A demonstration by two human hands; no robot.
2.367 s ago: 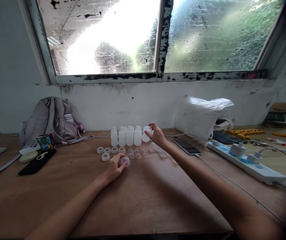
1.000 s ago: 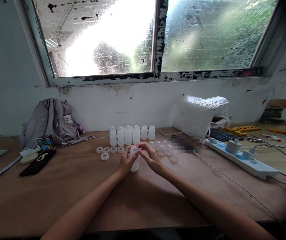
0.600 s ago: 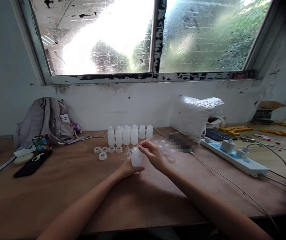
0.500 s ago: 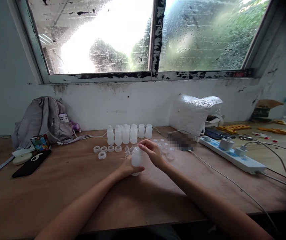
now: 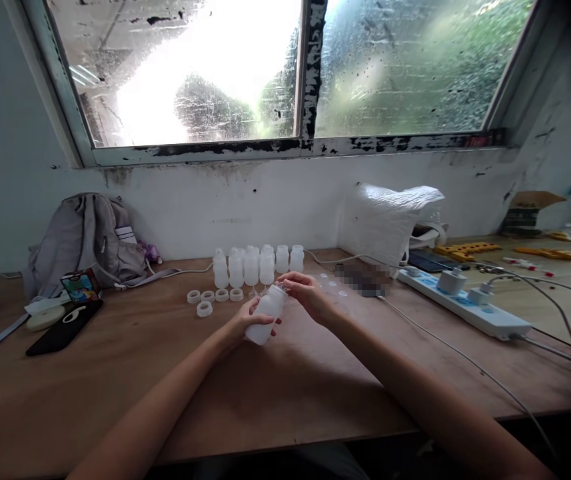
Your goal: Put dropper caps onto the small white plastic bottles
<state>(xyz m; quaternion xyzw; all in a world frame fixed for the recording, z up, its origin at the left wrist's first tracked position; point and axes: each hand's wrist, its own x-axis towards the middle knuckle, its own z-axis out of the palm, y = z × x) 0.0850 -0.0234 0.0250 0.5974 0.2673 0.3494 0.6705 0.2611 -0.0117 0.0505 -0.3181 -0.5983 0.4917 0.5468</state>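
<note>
My left hand (image 5: 246,323) is wrapped round the body of a frosted baby bottle (image 5: 271,305). The bottle leans, its mouth up and to the right. At that mouth my right hand (image 5: 309,295) is closed in a pinch, with something small and clear at the fingertips that I cannot make out. Behind stand several capped frosted bottles (image 5: 236,269) in rows, with a shorter bottle (image 5: 296,259) at their right end. Several white screw rings (image 5: 204,309) lie left of my hands. Clear teats (image 5: 253,292) are partly hidden behind the held bottle.
Small clear discs (image 5: 342,293) lie right of my hands, near a blurred dark device. A white power strip (image 5: 470,310) with plugs and cables runs along the right. Further left are a black phone (image 5: 64,328) and a grey backpack (image 5: 82,233). A silvery bag (image 5: 380,227) leans against the wall.
The bottle has gone from nearly upright to tilted, its base swinging left, with my left hand moving along. My right hand has stayed at its mouth and moved slightly right.
</note>
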